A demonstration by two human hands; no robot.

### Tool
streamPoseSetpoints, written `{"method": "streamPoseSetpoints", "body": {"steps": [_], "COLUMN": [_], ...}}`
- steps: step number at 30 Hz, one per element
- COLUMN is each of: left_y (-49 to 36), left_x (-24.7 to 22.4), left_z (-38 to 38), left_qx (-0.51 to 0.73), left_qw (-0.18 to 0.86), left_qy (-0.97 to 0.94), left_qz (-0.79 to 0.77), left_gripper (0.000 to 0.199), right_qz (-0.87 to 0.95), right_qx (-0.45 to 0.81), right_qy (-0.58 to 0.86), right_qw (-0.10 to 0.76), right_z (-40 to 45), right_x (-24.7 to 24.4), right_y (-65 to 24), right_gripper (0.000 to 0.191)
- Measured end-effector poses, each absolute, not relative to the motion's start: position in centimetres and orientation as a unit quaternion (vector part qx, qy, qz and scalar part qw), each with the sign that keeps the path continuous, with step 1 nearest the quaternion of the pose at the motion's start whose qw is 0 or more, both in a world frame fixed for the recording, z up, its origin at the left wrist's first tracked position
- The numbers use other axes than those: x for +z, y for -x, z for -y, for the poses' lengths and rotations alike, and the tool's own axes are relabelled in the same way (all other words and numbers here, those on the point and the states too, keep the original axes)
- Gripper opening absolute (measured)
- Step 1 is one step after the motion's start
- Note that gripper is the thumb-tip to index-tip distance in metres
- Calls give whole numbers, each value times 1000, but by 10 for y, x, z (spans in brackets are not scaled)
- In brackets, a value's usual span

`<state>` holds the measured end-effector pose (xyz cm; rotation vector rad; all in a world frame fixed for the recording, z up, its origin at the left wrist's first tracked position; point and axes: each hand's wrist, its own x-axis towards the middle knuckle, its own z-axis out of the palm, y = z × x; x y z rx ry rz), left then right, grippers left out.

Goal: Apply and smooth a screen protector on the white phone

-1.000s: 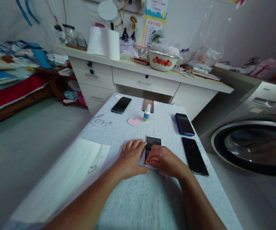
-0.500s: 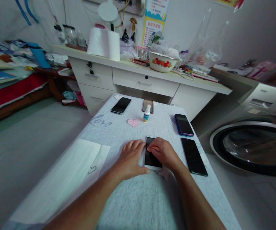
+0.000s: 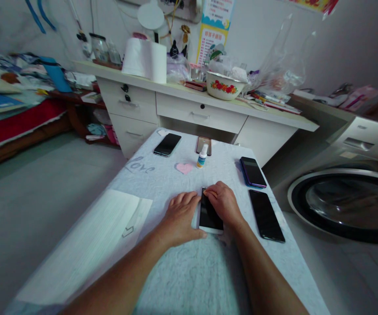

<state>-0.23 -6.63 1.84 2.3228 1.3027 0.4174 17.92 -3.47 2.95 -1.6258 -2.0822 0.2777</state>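
Worktop, 1: cloth-covered, before you. At its middle lies the white phone, screen up, between your hands, its long axis running away from you.

White sheet, 1: along the left side of the worktop, well apart from the phone.

Hands, 2, both yours. Left hand: spread wide, thumb stretched out, palm down on the worktop; the white phone lies just to its right, the fingertips at the phone's left edge and the thumb by its near end. Right hand: the nearer of your two, over the far right part of the phone, so most of the screen that you can see lies below and left of it. Its fingers are drawn together; whether they pinch anything, you cannot tell from this angle.

Phones, 4: the white one; the black phone to the right of your right hand; the purple phone beyond that; the far-left phone at the worktop's far end.

Flat brown item, 1: at the far edge, partly behind the bottle.

Bottle, 1: white-capped, upright, beyond the white phone.
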Motion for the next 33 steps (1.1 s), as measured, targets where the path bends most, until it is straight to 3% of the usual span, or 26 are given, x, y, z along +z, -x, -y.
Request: {"method": "streamPoseSetpoints", "body": {"steps": [11,20,33], "left_y": [3,3,2], "left_x": [19,18,16], "left_z": [67,66,66], "left_qx": [158,151,156], "left_qw": [212,213,209], "left_qy": [-842,-842,-843], "left_qz": [-470,-472,-471], "left_gripper": [89,90,90], "right_qz": [716,750,736], "right_qx": [59,62,54], "right_qy": [648,604,633], "right_qw": [251,263,232], "right_z": [25,25,27], "right_x": [19,17,26], "right_y": [-181,-176,-189], "right_gripper": [17,19,19]}}
